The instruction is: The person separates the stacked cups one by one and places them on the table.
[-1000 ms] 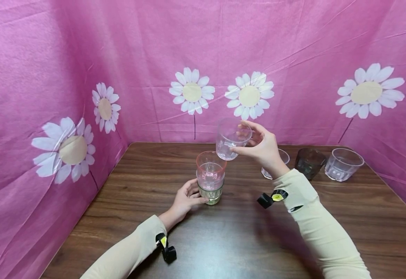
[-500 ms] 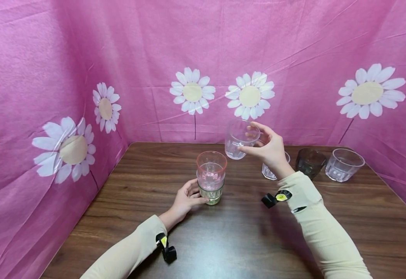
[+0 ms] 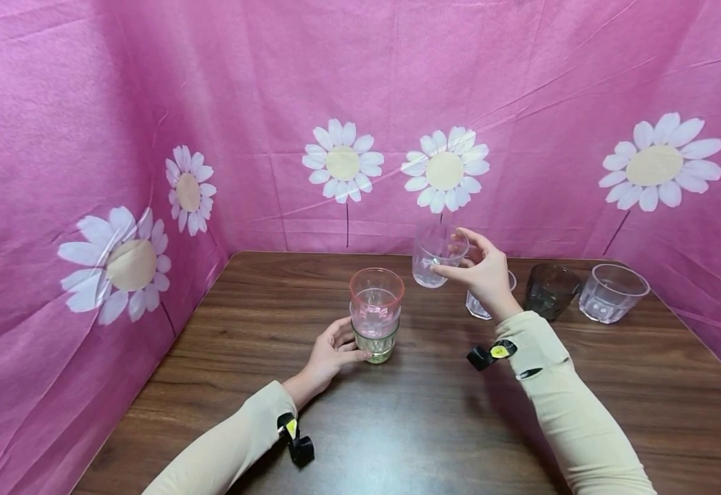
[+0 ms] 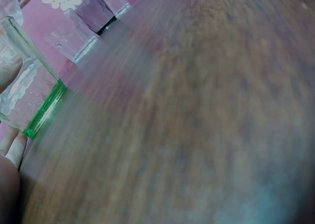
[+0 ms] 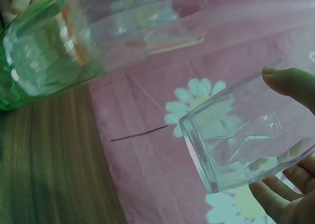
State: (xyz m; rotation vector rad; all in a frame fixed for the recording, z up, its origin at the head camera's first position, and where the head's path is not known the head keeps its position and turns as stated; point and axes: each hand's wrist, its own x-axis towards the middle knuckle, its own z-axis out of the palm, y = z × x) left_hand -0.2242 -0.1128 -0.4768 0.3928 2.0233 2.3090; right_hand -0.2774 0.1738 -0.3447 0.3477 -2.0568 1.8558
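Note:
In the head view my left hand (image 3: 329,354) grips the bottom of a stack of nested tumblers, its thumb across the front. The lowest is a green tumbler (image 3: 375,348); a red-rimmed tumbler (image 3: 375,295) tops the stack, which stands upright on the table. My right hand (image 3: 481,271) holds a clear tumbler (image 3: 430,269) by its side, between thumb and fingers, to the right of and behind the stack. Seen from the right wrist, this clear tumbler (image 5: 241,135) is apart from the stacked ones. The green base (image 4: 47,108) shows beside my left fingers in the left wrist view.
Towards the right back of the wooden table (image 3: 261,289) stand a clear tumbler (image 3: 477,306), partly hidden behind my right hand, a dark grey tumbler (image 3: 551,292) and another clear tumbler (image 3: 612,294). A pink flowered cloth (image 3: 261,103) hangs around the back and sides.
My right hand has moved to the right, away from the stack, and lately slightly lower with the clear tumbler. My left hand and the stack have stayed in place.

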